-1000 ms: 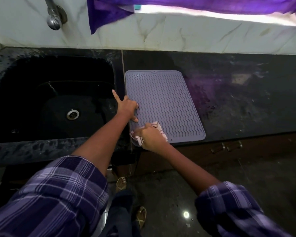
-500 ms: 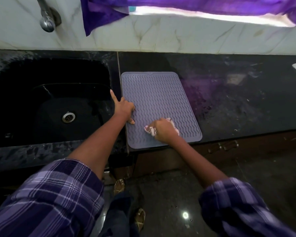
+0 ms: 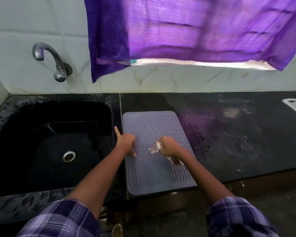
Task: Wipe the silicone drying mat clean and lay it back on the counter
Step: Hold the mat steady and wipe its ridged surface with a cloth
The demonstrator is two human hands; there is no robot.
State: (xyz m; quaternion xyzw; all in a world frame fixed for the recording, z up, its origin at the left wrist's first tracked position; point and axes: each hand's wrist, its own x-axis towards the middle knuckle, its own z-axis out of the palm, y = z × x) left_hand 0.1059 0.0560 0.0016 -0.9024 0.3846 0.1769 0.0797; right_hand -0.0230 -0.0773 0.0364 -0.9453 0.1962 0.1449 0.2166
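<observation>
Item: silicone drying mat, grey-lilac, wavy ribbed surface. It lies flat on the black counter in the lower middle of the frame, long side running away from me, its left edge just beside the seam by the sink and its near edge close to the counter's front lip.

Item: my left hand, at the mat's left edge, mid-frame. Fingers curl down onto the mat and pin its edge; one digit sticks out straight toward the upper left, over the strip between mat and sink.

Item: my right hand, on the mat's middle. It is clenched around a bunched cloth, white with dark markings; one end shows left of my fist, another trails out below my wrist toward the lower right. The cloth touches the mat.

Item: sink, black, left half of the frame, metal drain in its floor.

Item: tap, metal, upper left, fixed to the pale tiled wall.

Item: purple curtain, across the top, bright light beneath its hem.

Item: white object, right edge of the frame on the counter, cut off; I cannot tell what it is.

Item: plaid sleeves, purple, bottom corners.
</observation>
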